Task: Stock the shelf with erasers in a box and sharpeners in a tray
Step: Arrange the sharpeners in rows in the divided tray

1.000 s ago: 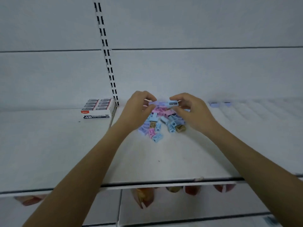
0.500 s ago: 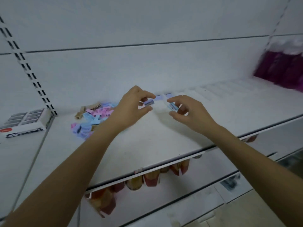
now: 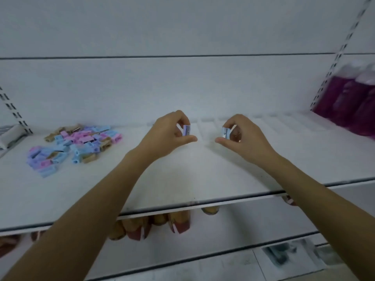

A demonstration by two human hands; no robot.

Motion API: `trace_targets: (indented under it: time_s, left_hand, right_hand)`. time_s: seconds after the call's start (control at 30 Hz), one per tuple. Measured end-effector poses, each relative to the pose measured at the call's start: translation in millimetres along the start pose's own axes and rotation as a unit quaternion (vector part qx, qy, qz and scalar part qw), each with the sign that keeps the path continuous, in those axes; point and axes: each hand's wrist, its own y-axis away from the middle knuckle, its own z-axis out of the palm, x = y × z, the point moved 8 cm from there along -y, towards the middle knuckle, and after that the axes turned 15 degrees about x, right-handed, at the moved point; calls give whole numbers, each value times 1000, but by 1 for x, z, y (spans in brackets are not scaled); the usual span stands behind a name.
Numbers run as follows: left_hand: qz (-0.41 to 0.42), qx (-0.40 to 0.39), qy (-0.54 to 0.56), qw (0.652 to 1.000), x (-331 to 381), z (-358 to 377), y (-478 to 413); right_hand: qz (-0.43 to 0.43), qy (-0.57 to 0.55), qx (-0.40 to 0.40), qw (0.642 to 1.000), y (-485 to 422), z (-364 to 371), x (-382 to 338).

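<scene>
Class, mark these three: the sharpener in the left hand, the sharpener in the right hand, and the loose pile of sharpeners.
left-hand sharpener [image 3: 186,130], head view, its front face.
right-hand sharpener [image 3: 225,133], head view, its blade face.
sharpener pile [image 3: 81,139], head view, pile's middle.

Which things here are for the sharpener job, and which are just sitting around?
For the job: left hand pinching a purple sharpener, right hand pinching a blue sharpener, sharpener pile, slotted tray, eraser box.
Just lying about: magenta bottles, brown packets below the shelf.
</scene>
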Motion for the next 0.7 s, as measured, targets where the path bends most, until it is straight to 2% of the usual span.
trace_targets:
  time_s: [0.13,0.27,0.53,0.7]
  left_hand:
    - [-18,29,-12,999,10,11,5]
    - [-42,54,-10,998,14,12,4]
    - [-46,78,-3,996,8,8,-11]
    - [-25,61,-9,998,0,9,-24]
  right_hand:
    - [-13,-66,-32,997,-7,0,12]
    - [18,-100,-46,994,-15,8,24]
    - [5,-68,-37,997,-31,16,32]
    - [6,-31,-47,998,-37,20,30]
